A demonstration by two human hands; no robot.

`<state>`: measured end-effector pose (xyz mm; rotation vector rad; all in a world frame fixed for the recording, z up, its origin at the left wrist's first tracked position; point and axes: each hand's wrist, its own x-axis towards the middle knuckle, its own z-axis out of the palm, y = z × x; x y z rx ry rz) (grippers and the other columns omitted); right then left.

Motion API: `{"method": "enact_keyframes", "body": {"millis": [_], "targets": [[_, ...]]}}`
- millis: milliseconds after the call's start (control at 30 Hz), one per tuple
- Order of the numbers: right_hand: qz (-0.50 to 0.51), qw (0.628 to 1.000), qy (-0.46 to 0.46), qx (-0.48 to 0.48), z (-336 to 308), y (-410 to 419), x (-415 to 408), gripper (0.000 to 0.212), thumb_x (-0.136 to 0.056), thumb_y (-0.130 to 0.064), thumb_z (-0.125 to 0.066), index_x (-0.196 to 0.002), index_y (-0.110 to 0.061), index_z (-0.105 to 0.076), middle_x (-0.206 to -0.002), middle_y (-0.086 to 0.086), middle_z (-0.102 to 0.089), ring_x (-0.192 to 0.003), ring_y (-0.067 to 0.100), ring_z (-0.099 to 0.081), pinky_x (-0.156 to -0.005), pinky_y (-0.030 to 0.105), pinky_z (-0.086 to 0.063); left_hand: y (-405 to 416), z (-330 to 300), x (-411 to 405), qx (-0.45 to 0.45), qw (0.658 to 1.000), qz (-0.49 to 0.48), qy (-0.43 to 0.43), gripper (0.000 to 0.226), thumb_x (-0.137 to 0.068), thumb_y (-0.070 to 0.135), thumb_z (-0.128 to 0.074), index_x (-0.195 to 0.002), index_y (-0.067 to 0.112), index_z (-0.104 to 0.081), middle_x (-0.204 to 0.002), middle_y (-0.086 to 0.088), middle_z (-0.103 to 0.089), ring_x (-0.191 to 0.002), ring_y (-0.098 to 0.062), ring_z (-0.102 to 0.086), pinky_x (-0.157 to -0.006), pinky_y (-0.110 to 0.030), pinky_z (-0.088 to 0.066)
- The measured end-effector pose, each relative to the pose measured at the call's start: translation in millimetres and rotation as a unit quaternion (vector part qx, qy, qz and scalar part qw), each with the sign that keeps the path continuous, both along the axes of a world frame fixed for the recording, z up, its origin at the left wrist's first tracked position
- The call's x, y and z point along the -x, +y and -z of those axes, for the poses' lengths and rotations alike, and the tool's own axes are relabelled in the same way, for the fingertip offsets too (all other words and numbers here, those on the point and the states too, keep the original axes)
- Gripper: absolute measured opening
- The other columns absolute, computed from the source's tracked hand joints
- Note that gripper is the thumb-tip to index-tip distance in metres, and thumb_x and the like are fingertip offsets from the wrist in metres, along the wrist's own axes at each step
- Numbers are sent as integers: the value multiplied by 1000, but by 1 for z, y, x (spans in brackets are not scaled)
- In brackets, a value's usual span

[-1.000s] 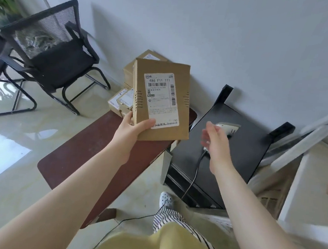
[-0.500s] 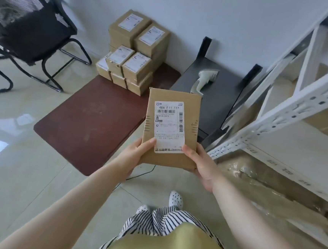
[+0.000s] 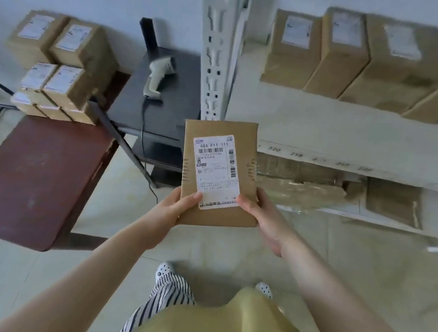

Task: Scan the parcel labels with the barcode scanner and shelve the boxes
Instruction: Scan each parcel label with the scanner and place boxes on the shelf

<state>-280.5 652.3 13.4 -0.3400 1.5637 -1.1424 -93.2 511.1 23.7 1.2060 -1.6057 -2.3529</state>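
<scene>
The flat cardboard parcel (image 3: 220,174) is held in the air, label up, in front of the shelf (image 3: 347,134) and above the floor, gripped only at its near end; my judgement is that most of its length hangs unsupported, so it could tip or slide out forward if either grip loosens on the way to the shelf; the white upright post (image 3: 217,49) stands just beyond its far edge, and a careless push forward could knock the parcel against it; the shelf already carries a row of boxes (image 3: 339,52) along its back, so the parcel may bump them unless it goes to the bare front strip.

The left hand (image 3: 171,212) pinches the near left corner, thumb pressed on top at the label's (image 3: 216,171) edge, fingers hidden beneath; the right hand (image 3: 263,217) grips the near right corner the same way, thumb on the label's lower corner, fingers curled under the side.

The barcode scanner (image 3: 158,77) lies on the black bench (image 3: 138,111), untouched, its cable trailing off the front edge.
</scene>
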Motion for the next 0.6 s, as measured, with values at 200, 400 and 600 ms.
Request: {"method": "enact_keyframes", "body": {"millis": [200,400,600], "targets": [[78,997,-3,26,-15,117,101,111,-51,-58,-82,-148,-26,-38,-125,-1,-69,-112,13,-67,-109,41,-44,96,-12,120,28,996,80,19,85,-62,67,-79,-135,34,-52,-126,14,-71,-114,-6,-68,-93,-24,-53],[137,990,12,37,-33,203,181,85,-70,-50,-81,-144,-29,-46,-126,-6,-69,-112,9,-67,-104,36,-48,171,-25,222,45,993,105,22,76,-61,67,-71,-128,34,-56,-112,20,-73,-99,4,-69,-85,-17,-51],[207,977,18,38,-38,244,230,81,-65,-50,-73,-139,-24,-51,-122,-6,-70,-103,5,-69,-88,26,-51,200,-28,295,60,987,148,-16,20,-93,43,-64,-110,34,-60,-105,17,-70,-86,7,-69,-76,-13,-52]]}}
